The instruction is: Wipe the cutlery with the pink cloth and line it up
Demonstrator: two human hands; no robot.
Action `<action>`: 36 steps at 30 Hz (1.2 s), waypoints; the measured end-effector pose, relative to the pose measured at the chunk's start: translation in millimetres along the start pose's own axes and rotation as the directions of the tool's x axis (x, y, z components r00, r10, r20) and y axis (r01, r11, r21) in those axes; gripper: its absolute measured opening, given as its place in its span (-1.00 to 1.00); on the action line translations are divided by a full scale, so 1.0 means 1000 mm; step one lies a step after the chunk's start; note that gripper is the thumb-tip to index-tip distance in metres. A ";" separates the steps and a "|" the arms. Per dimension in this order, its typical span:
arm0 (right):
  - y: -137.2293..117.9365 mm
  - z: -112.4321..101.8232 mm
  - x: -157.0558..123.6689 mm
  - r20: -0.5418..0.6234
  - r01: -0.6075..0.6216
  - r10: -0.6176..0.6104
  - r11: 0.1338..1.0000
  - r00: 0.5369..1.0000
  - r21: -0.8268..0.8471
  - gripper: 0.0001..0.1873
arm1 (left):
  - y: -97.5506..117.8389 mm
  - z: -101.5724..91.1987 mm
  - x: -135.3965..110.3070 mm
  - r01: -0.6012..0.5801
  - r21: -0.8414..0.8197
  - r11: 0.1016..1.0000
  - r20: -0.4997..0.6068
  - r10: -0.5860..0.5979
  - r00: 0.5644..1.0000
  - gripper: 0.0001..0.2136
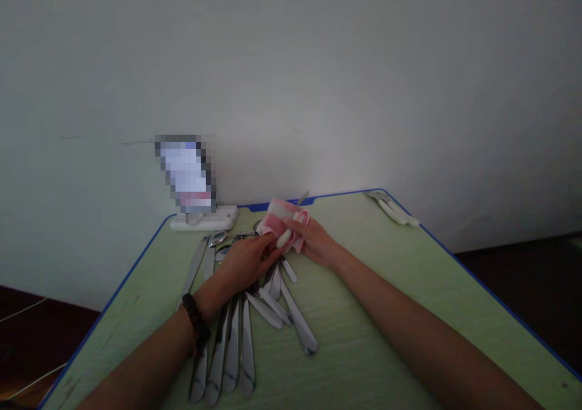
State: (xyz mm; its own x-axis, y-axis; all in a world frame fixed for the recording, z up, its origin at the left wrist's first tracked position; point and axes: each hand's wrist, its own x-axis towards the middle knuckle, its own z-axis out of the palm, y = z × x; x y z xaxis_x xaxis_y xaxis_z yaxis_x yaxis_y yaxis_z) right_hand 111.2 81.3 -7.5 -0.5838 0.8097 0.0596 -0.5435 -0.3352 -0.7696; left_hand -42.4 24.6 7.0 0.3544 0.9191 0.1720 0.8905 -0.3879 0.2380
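Note:
My left hand is closed on the lower end of a white-handled piece of cutlery, held tilted over the table. Its narrow metal end sticks up past a pink and white cloth; whether that end is a fork or a knife is too small to tell. The fingers of my right hand are closed on the cloth, which is folded around the middle of the cutlery. Under and beside my left hand lie several metal table knives and a few spoons, partly covered by the hand and forearm.
A phone with a blurred screen stands on a white base at the back left. White-handled cutlery lies at the back right corner. The green table has a blue edge and stands against a pale wall.

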 end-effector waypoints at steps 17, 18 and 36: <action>0.000 0.003 -0.001 -0.033 -0.019 0.020 1.000 0.999 0.008 -0.51 | 0.004 -0.002 0.001 -0.034 0.102 0.994 0.111 0.023 0.994 -0.65; 0.000 0.003 -0.001 -0.030 -0.020 0.020 1.000 0.999 0.004 -0.51 | 0.003 -0.002 0.000 -0.041 0.094 0.995 0.110 0.030 0.993 -0.65; 0.001 0.004 -0.002 -0.070 -0.005 0.003 0.999 0.998 -0.037 -0.72 | 0.002 -0.002 0.001 -0.023 0.027 0.999 0.104 0.020 0.994 -0.69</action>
State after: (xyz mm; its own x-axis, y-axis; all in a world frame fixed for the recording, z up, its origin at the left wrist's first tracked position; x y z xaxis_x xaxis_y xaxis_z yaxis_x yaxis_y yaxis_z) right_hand 109.3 77.3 -5.5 -0.5414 0.8407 0.0127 -0.5175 -0.3213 -0.7931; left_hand -40.4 24.7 9.9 0.4002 0.9132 0.0764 0.8894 -0.4071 0.2080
